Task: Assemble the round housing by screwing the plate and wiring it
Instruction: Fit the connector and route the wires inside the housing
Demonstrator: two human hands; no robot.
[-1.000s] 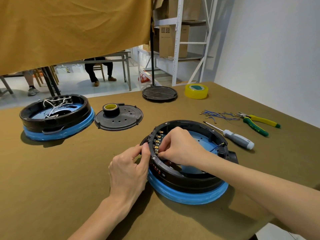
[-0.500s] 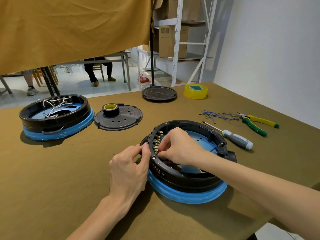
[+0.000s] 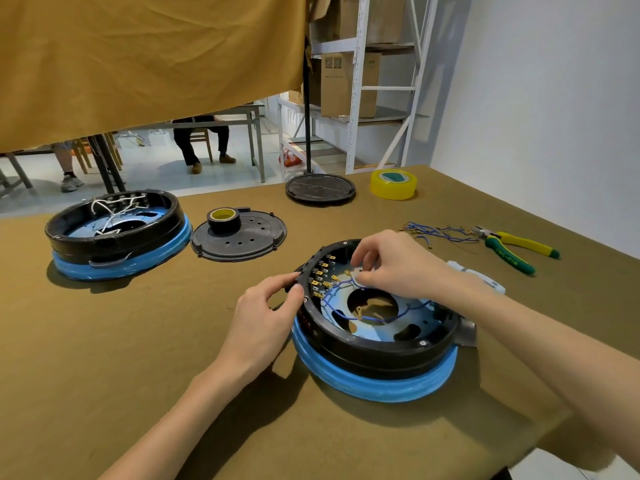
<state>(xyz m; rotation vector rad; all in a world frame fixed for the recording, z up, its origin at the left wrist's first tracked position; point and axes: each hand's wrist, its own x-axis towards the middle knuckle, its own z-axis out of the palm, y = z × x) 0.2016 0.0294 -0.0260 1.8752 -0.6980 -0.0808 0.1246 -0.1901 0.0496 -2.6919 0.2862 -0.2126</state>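
The round housing point(image 3: 374, 348), black with a blue foam-wrapped base, sits on the olive cloth in front of me. Brass terminals point(image 3: 320, 275) line its inner left wall. Blue wires point(image 3: 367, 318) run from them across the floor plate with its centre hole. My left hand point(image 3: 263, 320) pinches the housing's left rim beside the terminals. Above the inside of the housing, my right hand point(image 3: 391, 265) has its fingertips closed on a blue wire end near the terminals.
A second housing point(image 3: 114, 237) with white wires stands far left. Beside it lies a black cover plate point(image 3: 249, 240) carrying a black tape roll point(image 3: 223, 220). Farther back are another black disc point(image 3: 320, 188) and yellow tape point(image 3: 393, 183). To the right lie loose blue wires point(image 3: 436, 232), pliers point(image 3: 512, 251) and a screwdriver point(image 3: 481, 277).
My right hand has lifted off the terminal row and moved back and right, uncovering the blue wires and the plate's hole. My left hand stays on the rim.
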